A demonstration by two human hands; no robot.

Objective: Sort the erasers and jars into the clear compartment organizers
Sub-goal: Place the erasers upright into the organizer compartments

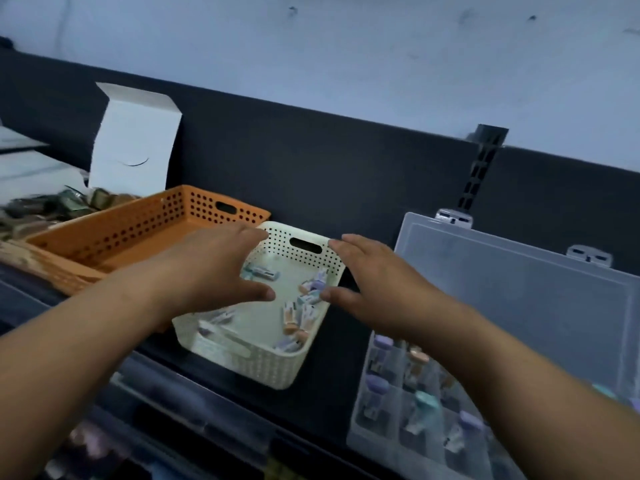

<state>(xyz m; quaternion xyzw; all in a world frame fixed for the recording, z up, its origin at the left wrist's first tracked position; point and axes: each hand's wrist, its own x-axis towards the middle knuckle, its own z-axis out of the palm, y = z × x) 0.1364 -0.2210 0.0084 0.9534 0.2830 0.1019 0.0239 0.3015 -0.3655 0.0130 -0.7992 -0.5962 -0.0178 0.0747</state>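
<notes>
At the centre of the dark surface (346, 375) sits a cream perforated basket (221, 344); whether it rests flat or is raised cannot be told. Small erasers (294, 315) in paper sleeves lie loose on its floor, most of them towards the right wall.

The left hand (214, 268) is at the basket's far-left corner; its fingers are straight and its thumb is spread over the interior; the grip is wide and holds nothing. The right hand (374, 282) is at the far-right corner; its fingertips touch the rim and its thumb lies near the right wall; this grip is also wide and holds nothing.

An orange perforated basket (138, 223) stands just beside the cream one, to the left; behind it stands a white carton (135, 140) with its flap up. A clear compartment organizer (398, 420) lies to the right, with its lid (519, 292) standing open against the dark back panel (311, 161); its compartments hold small lilac, peach and teal pieces, too blurred to identify.
</notes>
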